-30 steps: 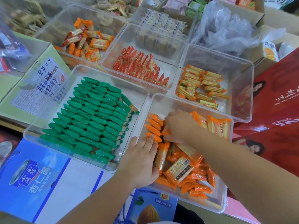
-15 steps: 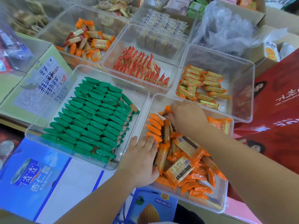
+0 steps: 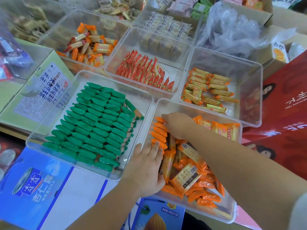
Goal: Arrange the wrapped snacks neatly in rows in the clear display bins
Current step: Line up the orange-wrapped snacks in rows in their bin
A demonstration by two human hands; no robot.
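Orange snack packs (image 3: 158,132) stand in a short row along the left wall of the near clear bin (image 3: 231,216), the rest heaped loose across its middle. Your left hand (image 3: 146,165) lies flat, fingers straight, bracing the row's near end. Your right hand (image 3: 177,126) covers the far end; whether it pinches a pack, I can't tell. Lift that left hand early and the row may topple.

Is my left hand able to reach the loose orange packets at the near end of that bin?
Probably yes: the left hand lies beside the loose packets, the bin is open-topped, and the right hand is farther back, leaving them uncovered.
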